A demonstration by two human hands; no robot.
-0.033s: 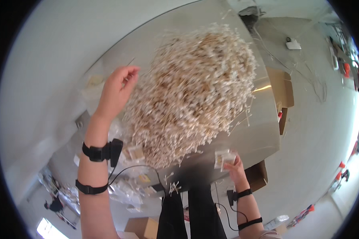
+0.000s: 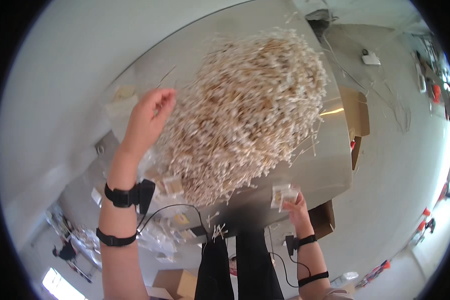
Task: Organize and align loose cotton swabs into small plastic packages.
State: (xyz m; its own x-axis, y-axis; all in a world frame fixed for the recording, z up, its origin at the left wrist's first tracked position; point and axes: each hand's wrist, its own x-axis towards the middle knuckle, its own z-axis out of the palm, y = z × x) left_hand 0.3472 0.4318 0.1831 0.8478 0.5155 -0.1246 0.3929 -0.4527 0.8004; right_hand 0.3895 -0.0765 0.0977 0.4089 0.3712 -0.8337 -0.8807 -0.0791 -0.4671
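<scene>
A large heap of cotton swabs (image 2: 250, 110) with pale sticks and white tips covers much of the metal table (image 2: 317, 172). At the heap's left edge is my left hand (image 2: 152, 112), its fingers curled in toward the thumb. Whatever they may hold is hidden. My right hand (image 2: 299, 211), by the table's near right edge, grips a small clear packet (image 2: 281, 196) between thumb and fingers. The packet's contents are blurred. A few loose swabs (image 2: 218, 231) lie near my dark trousers at the near edge.
Clear plastic bags (image 2: 157, 240) and small packets (image 2: 171, 186) lie left of the heap's near end. Open cardboard boxes (image 2: 355, 112) stand beyond the table's right side, another (image 2: 322, 220) beside my right wrist. Black cables (image 2: 177, 206) run from the bands on my forearms.
The whole view has shifted slightly. Both hands keep nearly the same places, and the right still grips the packet.
</scene>
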